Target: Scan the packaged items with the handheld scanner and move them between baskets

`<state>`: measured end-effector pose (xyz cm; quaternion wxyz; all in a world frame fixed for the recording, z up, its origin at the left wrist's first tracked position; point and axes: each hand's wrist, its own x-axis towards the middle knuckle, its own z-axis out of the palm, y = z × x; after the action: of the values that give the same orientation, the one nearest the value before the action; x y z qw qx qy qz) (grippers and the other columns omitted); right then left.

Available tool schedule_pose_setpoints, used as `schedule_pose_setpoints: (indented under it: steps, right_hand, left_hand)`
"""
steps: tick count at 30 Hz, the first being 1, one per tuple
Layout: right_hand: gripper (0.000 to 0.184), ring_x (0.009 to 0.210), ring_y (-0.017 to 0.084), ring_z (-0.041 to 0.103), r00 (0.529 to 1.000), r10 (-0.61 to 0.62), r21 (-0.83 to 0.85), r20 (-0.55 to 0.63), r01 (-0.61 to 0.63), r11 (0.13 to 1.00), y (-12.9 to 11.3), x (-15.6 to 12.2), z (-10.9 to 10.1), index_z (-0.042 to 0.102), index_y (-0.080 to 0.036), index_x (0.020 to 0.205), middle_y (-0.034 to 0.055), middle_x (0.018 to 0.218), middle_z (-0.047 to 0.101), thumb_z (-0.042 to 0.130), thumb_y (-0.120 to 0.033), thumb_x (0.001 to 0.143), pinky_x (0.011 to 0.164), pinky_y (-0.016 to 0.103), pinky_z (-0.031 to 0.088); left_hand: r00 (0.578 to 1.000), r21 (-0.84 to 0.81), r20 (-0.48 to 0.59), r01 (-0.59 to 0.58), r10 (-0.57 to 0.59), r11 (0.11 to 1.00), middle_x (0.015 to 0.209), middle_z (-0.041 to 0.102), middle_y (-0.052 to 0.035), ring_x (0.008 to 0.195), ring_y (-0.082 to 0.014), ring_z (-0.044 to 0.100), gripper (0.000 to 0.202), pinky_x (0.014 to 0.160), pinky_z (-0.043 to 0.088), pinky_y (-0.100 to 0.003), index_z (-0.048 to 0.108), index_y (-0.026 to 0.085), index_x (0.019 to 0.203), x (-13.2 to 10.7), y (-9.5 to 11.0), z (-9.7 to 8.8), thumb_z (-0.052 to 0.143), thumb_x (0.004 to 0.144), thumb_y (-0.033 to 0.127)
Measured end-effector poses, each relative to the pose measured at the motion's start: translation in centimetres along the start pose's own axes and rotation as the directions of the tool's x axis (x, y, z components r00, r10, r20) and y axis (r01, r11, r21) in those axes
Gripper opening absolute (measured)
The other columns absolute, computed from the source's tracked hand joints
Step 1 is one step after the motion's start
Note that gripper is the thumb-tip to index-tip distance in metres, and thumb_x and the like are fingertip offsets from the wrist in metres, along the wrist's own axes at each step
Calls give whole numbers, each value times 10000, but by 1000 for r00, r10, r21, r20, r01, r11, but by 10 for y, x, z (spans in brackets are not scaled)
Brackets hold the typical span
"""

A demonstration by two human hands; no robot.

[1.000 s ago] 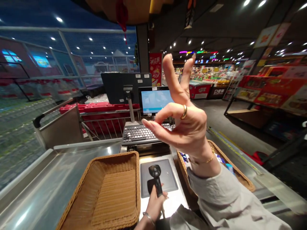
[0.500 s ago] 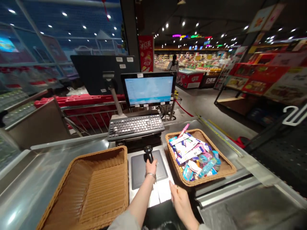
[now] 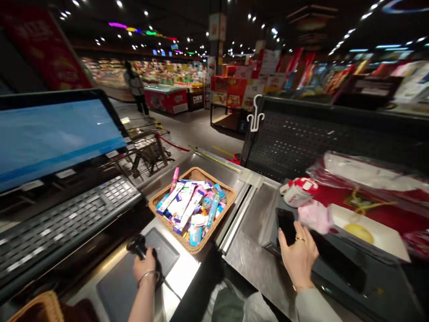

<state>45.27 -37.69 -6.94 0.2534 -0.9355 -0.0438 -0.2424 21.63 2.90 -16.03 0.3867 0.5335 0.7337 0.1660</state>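
Observation:
My left hand [image 3: 145, 267] is closed round the handle of a black barcode scanner [image 3: 136, 244], which rests over a dark scan pad [image 3: 167, 255] on the steel counter. My right hand [image 3: 299, 258] reaches right, thumb and fingers closing on the near end of a black phone [image 3: 286, 223] lying on a dark tray [image 3: 338, 264]. Between the hands stands a wicker basket [image 3: 231, 195] filled with several small packaged items.
A keyboard [image 3: 67, 219] and blue-lit monitor [image 3: 50, 134] stand at left. A pink cloth [image 3: 315, 215], a red-and-white roll [image 3: 298, 192] and plastic-wrapped red packages [image 3: 368, 188] lie beyond the phone, below a black perforated panel [image 3: 318, 138]. A person [image 3: 134, 85] walks far off.
My view has swung to the right. My right hand dropped from in front of my face, passed the counter edge and now lies on the phone. The left hand kept hold of the scanner.

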Motion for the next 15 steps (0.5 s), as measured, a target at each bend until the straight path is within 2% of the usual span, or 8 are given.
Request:
schedule_pose_setpoints:
  steps: [2, 4, 6, 8, 11, 13, 15]
  right_hand:
    - [798, 1363, 377, 352, 995, 95, -80, -12, -96, 992, 11, 4, -3, 383, -48, 1413, 264, 1420, 457, 373, -627, 865, 1075, 557, 255]
    - [843, 1341, 380, 382, 987, 161, -124, 7, -159, 979, 18, -1, 1, 323, -28, 1437, 284, 1417, 448, 385, -632, 851, 1061, 541, 270]
    - [885, 1293, 375, 439, 977, 209, -146, 46, -201, 969, 22, -8, 7, 290, -22, 1450, 282, 1400, 466, 418, -640, 830, 1032, 504, 315]
    - [933, 1240, 375, 489, 964, 252, -155, 84, -237, 959, 24, -14, 15, 264, -22, 1462, 279, 1376, 492, 467, -649, 801, 989, 477, 361]
    - [966, 1213, 388, 503, 940, 325, -160, 108, -306, 939, 24, -15, 25, 246, -18, 1465, 295, 1325, 525, 521, -640, 780, 968, 483, 377]
    - [961, 1216, 399, 493, 920, 376, -152, 109, -359, 921, 22, -11, 29, 245, -16, 1463, 309, 1302, 532, 549, -615, 775, 980, 510, 364]
    - [959, 1208, 420, 491, 897, 427, -129, 115, -413, 902, 21, -5, 30, 264, -22, 1456, 318, 1255, 556, 595, -583, 752, 975, 547, 361]
  left_hand:
    - [998, 48, -57, -10, 12, 999, 1242, 587, -252, 1251, -473, 470, 538, 926, 430, -610, 585, 160, 1107, -5, 3, 3, 584, 707, 520]
    - [989, 62, -148, 2, 7, 998, 1360, 473, -289, 1334, -494, 355, 682, 966, 388, -655, 512, 142, 1231, -15, 5, 5, 585, 695, 558]
    - [954, 23, -299, -3, 9, 1000, 1373, 440, -289, 1333, -487, 354, 785, 1009, 361, -659, 445, 130, 1318, -31, 5, 7, 569, 701, 599]
    - [923, 12, -377, -82, 80, 997, 1353, 448, -267, 1324, -477, 364, 786, 1026, 348, -661, 408, 136, 1357, -48, 5, 9, 525, 742, 612]
    - [911, 6, -370, -191, 179, 982, 1351, 445, -231, 1335, -464, 347, 678, 1037, 324, -681, 422, 183, 1341, -73, 6, 9, 497, 789, 569]
    - [926, -41, -318, -226, 202, 973, 1335, 470, -194, 1339, -463, 336, 597, 1033, 303, -707, 469, 232, 1295, -90, 5, 7, 534, 783, 533]
    - [944, -113, -233, -266, 235, 957, 1336, 459, -187, 1349, -463, 313, 586, 1045, 262, -723, 465, 225, 1298, -109, 3, 2, 546, 790, 506]
